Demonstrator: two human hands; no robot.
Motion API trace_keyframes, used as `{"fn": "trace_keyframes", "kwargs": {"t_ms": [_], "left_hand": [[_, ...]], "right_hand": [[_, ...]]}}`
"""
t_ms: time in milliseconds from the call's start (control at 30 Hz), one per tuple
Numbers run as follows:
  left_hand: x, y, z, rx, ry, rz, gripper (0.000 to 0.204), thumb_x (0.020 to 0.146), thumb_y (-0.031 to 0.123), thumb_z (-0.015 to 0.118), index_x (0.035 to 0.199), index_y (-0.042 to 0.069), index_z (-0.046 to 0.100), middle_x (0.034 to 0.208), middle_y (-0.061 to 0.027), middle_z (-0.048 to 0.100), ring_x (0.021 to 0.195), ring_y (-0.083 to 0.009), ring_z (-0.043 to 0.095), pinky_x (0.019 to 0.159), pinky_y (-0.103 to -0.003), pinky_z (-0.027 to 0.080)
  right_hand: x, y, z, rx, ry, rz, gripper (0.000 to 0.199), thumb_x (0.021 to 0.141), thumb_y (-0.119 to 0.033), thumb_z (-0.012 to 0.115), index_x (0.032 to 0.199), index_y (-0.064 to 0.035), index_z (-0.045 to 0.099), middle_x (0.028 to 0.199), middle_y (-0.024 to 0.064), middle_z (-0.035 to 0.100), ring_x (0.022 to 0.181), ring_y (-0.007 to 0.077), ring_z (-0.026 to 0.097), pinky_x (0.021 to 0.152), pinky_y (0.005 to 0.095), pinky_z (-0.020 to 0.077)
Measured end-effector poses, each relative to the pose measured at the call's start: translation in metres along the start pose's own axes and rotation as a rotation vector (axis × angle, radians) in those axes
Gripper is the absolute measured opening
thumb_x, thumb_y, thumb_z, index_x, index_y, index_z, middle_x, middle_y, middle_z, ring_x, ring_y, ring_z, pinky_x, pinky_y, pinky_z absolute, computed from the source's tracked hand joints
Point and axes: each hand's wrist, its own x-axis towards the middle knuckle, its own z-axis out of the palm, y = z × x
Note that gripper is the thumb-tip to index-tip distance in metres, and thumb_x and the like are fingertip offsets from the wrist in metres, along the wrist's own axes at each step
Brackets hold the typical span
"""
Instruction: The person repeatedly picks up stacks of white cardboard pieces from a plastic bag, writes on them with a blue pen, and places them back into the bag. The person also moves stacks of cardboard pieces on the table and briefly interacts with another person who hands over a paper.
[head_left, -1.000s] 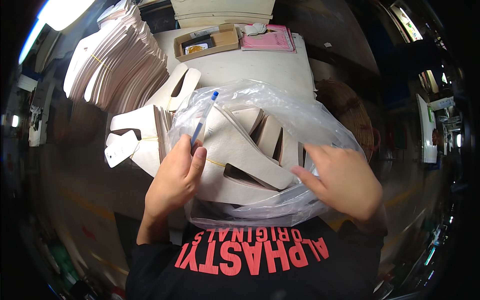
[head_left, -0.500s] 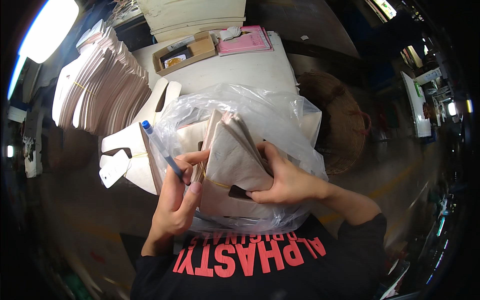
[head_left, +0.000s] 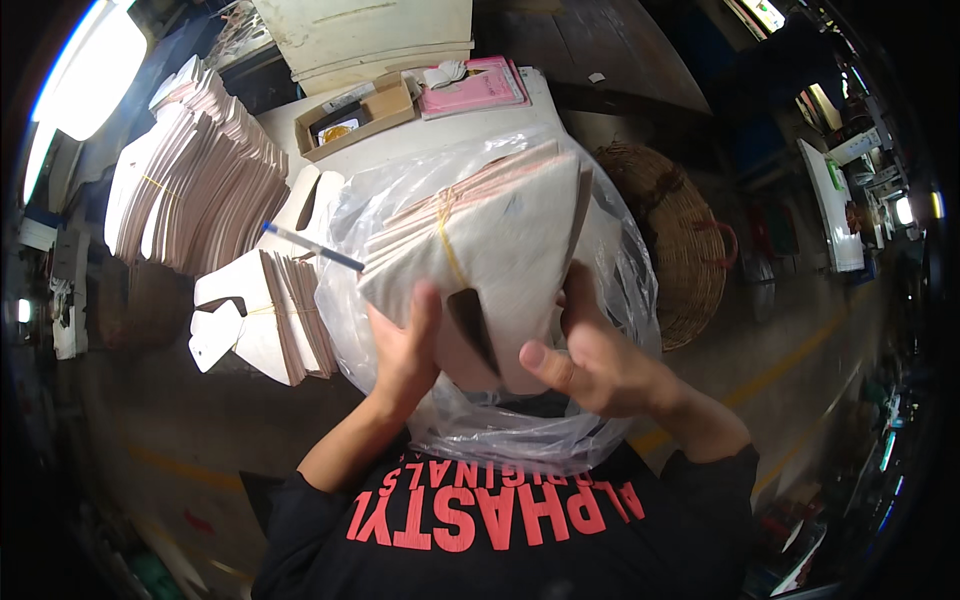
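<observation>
A bundle of off-white cut pieces (head_left: 520,250), with a dark slot and a thin yellow band around it, is tilted up above a clear plastic bag (head_left: 370,185). My left hand (head_left: 405,345) grips its lower left side, thumb on the front face and fingers hidden behind. A blue-capped pen (head_left: 312,247) sticks out leftward from behind the bundle, on my left hand's side. At the lower right edge is my right hand (head_left: 610,365), slightly blurred, its thumb spread away from the fingers; the fingers are by the bundle's side and partly hidden.
To the left stand a tall stack of similar pieces (head_left: 190,190) and a smaller banded bundle (head_left: 270,315) with a white tag (head_left: 215,338). Behind, a white table (head_left: 375,148) carries a cardboard box (head_left: 385,112) and pink booklets (head_left: 475,92). A wicker basket (head_left: 690,280) stands to the right.
The bundle has been turned and raised, showing a broad face and its slot. My left hand has shifted to its lower left side; the pen now points more leftward. My right thumb has come away.
</observation>
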Motion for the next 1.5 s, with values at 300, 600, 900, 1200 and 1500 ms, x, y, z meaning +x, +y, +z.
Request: {"fn": "trace_keyframes", "kwargs": {"t_ms": [300, 600, 900, 1200, 1500], "left_hand": [[0.001, 0.023, 0.033, -0.282, 0.104, -0.235, 0.071, 0.107, 0.057, 0.048, 0.152, 0.002, 0.051, 0.141, -0.0174, 0.064, 0.125, -0.0281, 0.065, 0.111, -0.041, 0.049], [-0.007, 0.018, 0.038, -0.533, -0.308, -0.007, 0.072, 0.11, 0.056, 0.043, 0.161, 0.005, 0.039, 0.163, -0.016, 0.043, 0.146, -0.034, 0.047, 0.122, -0.051, 0.039], [-0.008, 0.013, 0.07, -0.343, -0.058, -0.434, 0.064, 0.107, 0.043, 0.057, 0.156, 0.002, 0.045, 0.154, -0.0183, 0.052, 0.138, -0.0301, 0.055, 0.114, -0.044, 0.046], [0.005, -0.01, 0.098, -0.192, 0.127, -0.408, 0.051, 0.106, 0.043, 0.062, 0.14, 0.006, 0.057, 0.121, -0.0104, 0.071, 0.106, -0.0183, 0.07, 0.091, -0.035, 0.057], [0.021, -0.051, 0.108, -0.053, 0.048, -0.263, 0.064, 0.108, 0.045, 0.061, 0.155, 0.007, 0.04, 0.137, -0.0121, 0.063, 0.117, -0.0221, 0.068, 0.095, -0.039, 0.059]], "right_hand": [[-0.04, 0.007, -0.086, -0.933, -0.396, 0.363, 0.044, 0.107, -0.034, 0.054, 0.132, 0.001, 0.066, 0.106, 0.0214, 0.072, 0.099, 0.0368, 0.07, 0.112, 0.0504, 0.0441], [-0.046, -0.017, -0.094, -0.959, -0.312, 0.019, 0.037, 0.103, -0.033, 0.061, 0.098, 0.0018, 0.074, 0.094, 0.0168, 0.068, 0.099, 0.0338, 0.062, 0.102, 0.0466, 0.0473], [-0.055, -0.02, -0.095, -0.964, -0.423, -0.027, 0.034, 0.099, -0.033, 0.064, 0.082, -0.0047, 0.073, 0.089, 0.0111, 0.065, 0.096, 0.0305, 0.062, 0.104, 0.0557, 0.0449], [-0.055, -0.022, -0.093, -1.018, -0.75, -0.218, 0.031, 0.098, -0.034, 0.066, 0.088, -0.0065, 0.076, 0.086, 0.0064, 0.067, 0.098, 0.0262, 0.064, 0.112, 0.0562, 0.035], [-0.059, -0.033, -0.132, -0.861, -0.681, -0.456, 0.024, 0.099, -0.031, 0.068, 0.112, -0.0125, 0.075, 0.087, 0.0025, 0.065, 0.095, 0.0225, 0.063, 0.103, 0.0587, 0.0364]]}}
